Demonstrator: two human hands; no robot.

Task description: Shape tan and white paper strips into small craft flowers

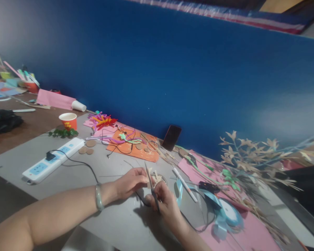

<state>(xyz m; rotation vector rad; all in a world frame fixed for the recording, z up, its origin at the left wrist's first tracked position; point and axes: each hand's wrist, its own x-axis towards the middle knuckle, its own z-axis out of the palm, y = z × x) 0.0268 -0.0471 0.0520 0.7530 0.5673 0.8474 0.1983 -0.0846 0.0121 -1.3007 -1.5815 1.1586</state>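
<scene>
In the head view my right hand (163, 200) is closed around the dark handles of a pair of scissors (152, 190), whose blades point up and away from me. Close beside the blades, my left hand (133, 183) pinches a small cream-coloured strip (148, 177); its exact material is unclear. More cream pieces (157, 177) lie just behind my fingers, in or on a small round holder (164, 179) that is partly hidden. A pale bangle circles my left wrist.
A power strip (53, 161) with a plugged-in cable lies left. A paper cup (68, 121) stands behind it. A phone (171, 137) leans against the blue wall. At right are a white pen (185, 184), blue ribbon roll (231, 212), pink paper (240, 233) and dried-looking stems (238, 153).
</scene>
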